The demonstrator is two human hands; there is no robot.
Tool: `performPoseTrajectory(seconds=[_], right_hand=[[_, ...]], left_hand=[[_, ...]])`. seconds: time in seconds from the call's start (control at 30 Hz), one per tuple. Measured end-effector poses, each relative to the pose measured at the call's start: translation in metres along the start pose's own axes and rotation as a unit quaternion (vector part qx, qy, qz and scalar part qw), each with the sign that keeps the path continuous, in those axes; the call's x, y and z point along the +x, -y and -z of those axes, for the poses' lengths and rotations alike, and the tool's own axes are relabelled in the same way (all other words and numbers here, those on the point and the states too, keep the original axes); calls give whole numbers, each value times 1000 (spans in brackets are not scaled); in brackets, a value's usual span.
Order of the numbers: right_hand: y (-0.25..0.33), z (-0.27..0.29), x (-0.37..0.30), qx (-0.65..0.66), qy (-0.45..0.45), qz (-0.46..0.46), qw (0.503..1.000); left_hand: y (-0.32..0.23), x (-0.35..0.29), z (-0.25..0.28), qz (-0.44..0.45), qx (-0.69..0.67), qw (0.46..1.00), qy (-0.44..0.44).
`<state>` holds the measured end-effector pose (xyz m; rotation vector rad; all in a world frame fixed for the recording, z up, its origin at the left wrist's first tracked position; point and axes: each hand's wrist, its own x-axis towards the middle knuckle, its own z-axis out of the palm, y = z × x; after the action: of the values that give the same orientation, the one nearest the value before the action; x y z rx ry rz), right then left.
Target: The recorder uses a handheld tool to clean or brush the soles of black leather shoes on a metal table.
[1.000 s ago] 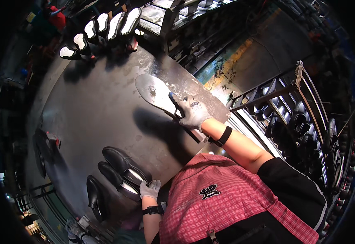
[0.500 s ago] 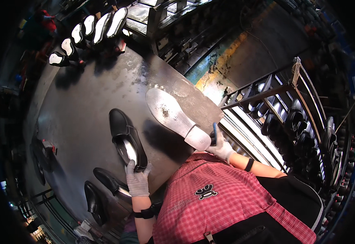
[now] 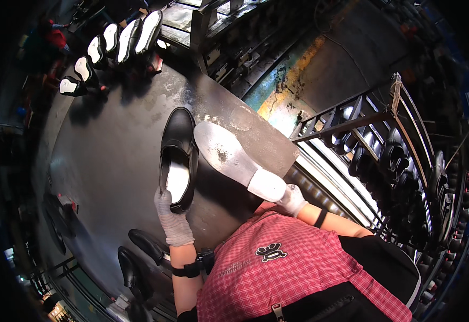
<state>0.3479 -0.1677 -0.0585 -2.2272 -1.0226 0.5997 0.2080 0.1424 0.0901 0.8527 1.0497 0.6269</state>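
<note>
A black leather loafer (image 3: 179, 130), opening up, with a white insole, is in front of me above the grey worktable (image 3: 113, 172). My left hand (image 3: 173, 221), in a pale knit glove, grips it at the heel. Just right of it, a second shoe shows its whitish, scuffed sole (image 3: 231, 155); its upper is hidden underneath. Gloved as well, my right hand (image 3: 292, 200) is closed round the heel end of that shoe, with some fingers out of sight. The toes of both shoes point away from me, close together.
Several black shoes with white insoles (image 3: 127, 40) stand along the far left edge. Two more black shoes (image 3: 147, 246) lie near my left forearm, and others (image 3: 57, 217) are farther left. A metal rack (image 3: 347, 126) with black shoes stands right of the table.
My left hand has carried the loafer away from me and rightward, beside the sole-up shoe. The right hand has shifted slightly, its raised thumb now folded in at the heel.
</note>
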Motion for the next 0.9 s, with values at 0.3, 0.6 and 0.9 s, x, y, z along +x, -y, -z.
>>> performPoseTrajectory(seconds=[0.3,0.6,0.9], right_hand=[[220,116,150,-191,159,-5,969],[217,101,298,-316,247,17,916],[105,94,15,-87,2,-118,989]], left_hand=[[-51,7,-10,-272,442,853,-52],[-87,119,-108,-470,532,681,180],[42,15,-162,-490,594,506,388]])
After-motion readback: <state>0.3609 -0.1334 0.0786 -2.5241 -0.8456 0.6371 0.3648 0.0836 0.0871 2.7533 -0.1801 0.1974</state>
